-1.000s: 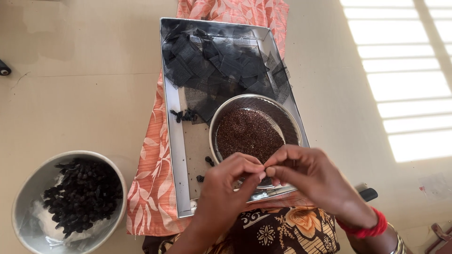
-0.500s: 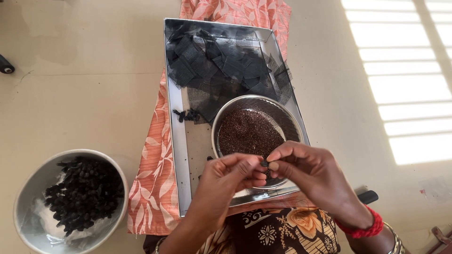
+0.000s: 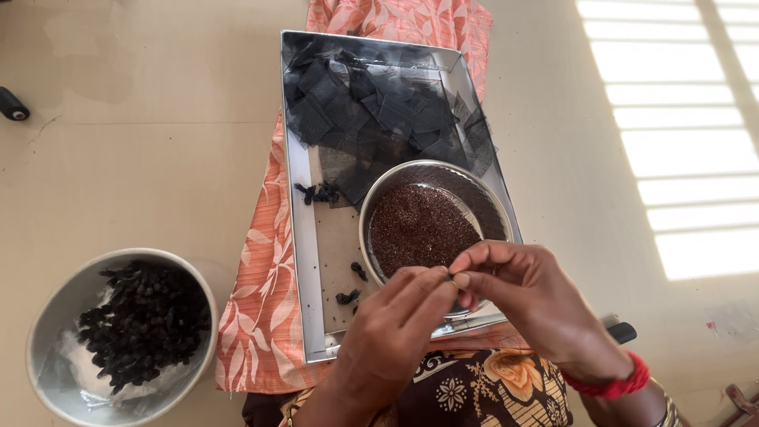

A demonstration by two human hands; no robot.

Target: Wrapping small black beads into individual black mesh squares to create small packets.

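Whatever I'm working sits pinched between both sets of fingertips, over the 6 o'clock rim of the round steel bowl of small reddish-brown seeds; it's too small and too covered to tell what it is. Left hand has thumb and forefinger closed on it, the other fingers curled in alongside. Right hand meets it from 3 o'clock, fingertips pressed to the same spot, so both are grasping, nothing released. My read for doing this step well: keep the pinch directly above the bowl so anything that drops lands in the seeds, hold elbows in, and work with the fingertips only, not the wrists. The bowl rests in the lower right of a rectangular shiny metal tray. A heap of black mesh squares fills the tray's 12 o'clock end. Tiny black tied bundles lie loose at the tray's 9 o'clock side, more near 7 o'clock. The tray sits on an orange floral cloth. Well apart at 8 o'clock on the pale floor is a large round steel basin of finished black bundles.
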